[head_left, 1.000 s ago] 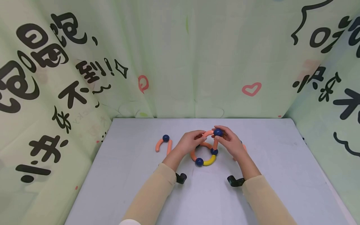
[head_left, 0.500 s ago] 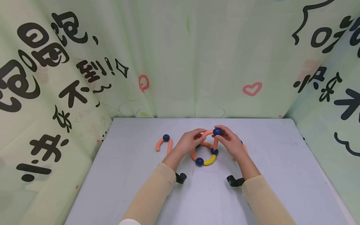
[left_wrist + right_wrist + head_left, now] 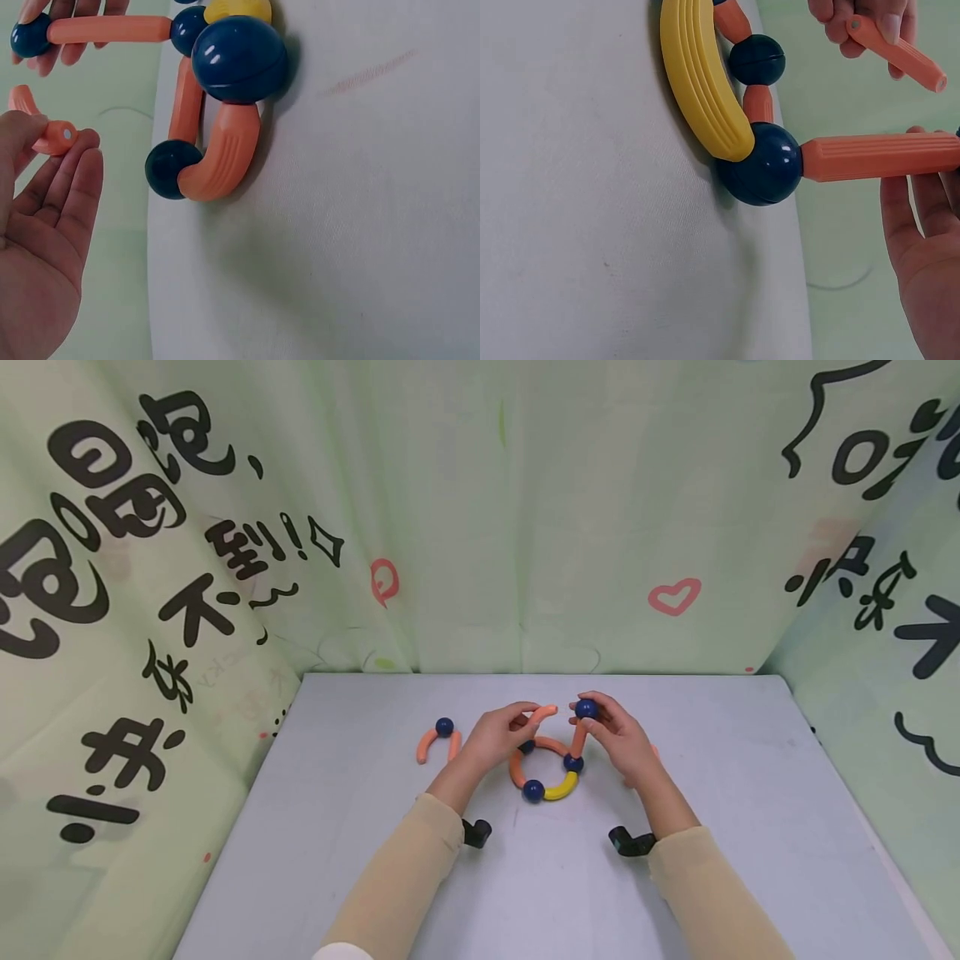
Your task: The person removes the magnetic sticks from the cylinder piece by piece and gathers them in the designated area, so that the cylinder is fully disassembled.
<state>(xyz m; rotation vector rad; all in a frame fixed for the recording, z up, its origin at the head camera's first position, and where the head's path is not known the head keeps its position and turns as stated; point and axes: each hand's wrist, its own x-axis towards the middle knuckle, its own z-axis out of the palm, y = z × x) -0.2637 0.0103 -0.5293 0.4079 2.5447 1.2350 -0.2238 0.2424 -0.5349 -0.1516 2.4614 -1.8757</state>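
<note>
My left hand pinches a curved orange rod between thumb and fingers; its pale end disc shows in the left wrist view. My right hand holds a dark blue ball on top of a straight orange rod. That rod stands up from another blue ball, part of a ring lying on the table. The ring joins blue balls with orange curved rods and one yellow curved rod. A gap separates the held curved rod from the upper ball.
Left of the ring, a blue ball joins two orange rods on the white table. More orange pieces are mostly hidden behind my right hand. A green printed curtain borders the table's back and sides.
The curved orange rod in my left hand has come away from the upper blue ball, where its end was earlier. My right hand still holds that ball, shifted slightly right.
</note>
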